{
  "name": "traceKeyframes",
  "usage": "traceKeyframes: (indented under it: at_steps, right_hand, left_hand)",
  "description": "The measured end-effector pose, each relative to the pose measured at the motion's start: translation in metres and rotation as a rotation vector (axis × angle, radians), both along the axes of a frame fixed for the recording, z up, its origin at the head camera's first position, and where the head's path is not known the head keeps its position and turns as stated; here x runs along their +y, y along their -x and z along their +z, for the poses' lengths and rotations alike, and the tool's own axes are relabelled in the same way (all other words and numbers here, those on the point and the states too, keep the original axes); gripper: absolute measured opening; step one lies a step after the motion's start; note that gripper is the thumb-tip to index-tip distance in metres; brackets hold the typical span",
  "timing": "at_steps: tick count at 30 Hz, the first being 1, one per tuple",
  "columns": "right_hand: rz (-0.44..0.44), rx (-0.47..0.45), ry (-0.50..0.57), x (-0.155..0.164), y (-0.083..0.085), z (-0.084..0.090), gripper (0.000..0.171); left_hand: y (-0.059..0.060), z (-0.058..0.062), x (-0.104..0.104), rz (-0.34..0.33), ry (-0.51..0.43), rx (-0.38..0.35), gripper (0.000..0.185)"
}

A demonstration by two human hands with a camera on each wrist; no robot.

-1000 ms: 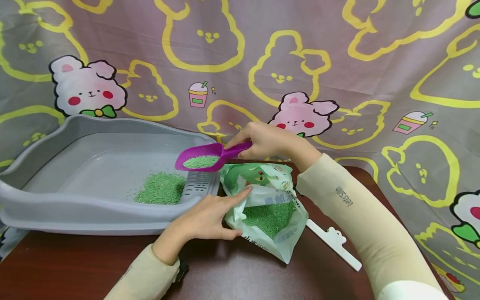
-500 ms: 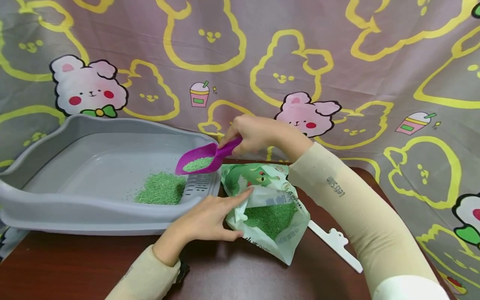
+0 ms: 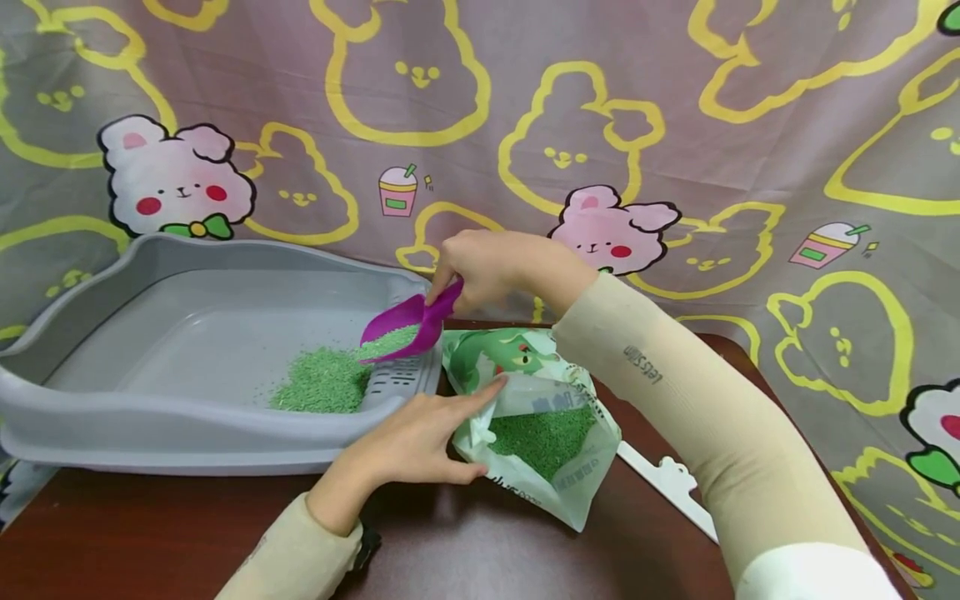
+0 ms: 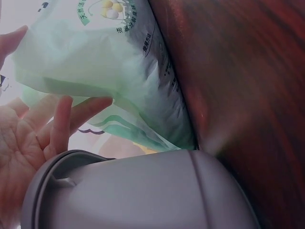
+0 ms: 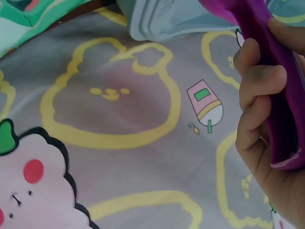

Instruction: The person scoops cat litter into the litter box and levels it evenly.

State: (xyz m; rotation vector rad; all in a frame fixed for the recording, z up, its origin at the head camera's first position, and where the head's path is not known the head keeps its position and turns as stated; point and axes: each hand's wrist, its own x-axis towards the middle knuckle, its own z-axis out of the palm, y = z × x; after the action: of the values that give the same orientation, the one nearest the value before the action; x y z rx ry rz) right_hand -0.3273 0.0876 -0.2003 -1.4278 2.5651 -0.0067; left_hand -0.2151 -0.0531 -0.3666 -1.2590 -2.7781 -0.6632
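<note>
The right hand (image 3: 487, 267) has its fingers curled tight around the handle of the purple plastic scoop (image 3: 405, 327), which tips down over the grey plastic litter tray (image 3: 150, 417), and green grains seem to slide off onto the green pile (image 3: 322, 385) inside. The left hand (image 3: 408, 442), fingers straight, rests on the open green-and-white plastic bag of grains (image 3: 536, 417). The bag lies on the dark brown desk (image 3: 150, 533) just beside the tray.
</note>
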Motion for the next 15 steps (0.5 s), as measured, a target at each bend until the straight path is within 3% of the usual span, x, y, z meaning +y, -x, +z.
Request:
traceKeyframes:
  at_steps: [15]
  right_hand:
    - [0.025,0.117,-0.126,-0.016,-0.017,0.012,0.040]
  left_hand:
    - [0.001,-0.001,-0.001,-0.022,-0.018,0.043,0.101]
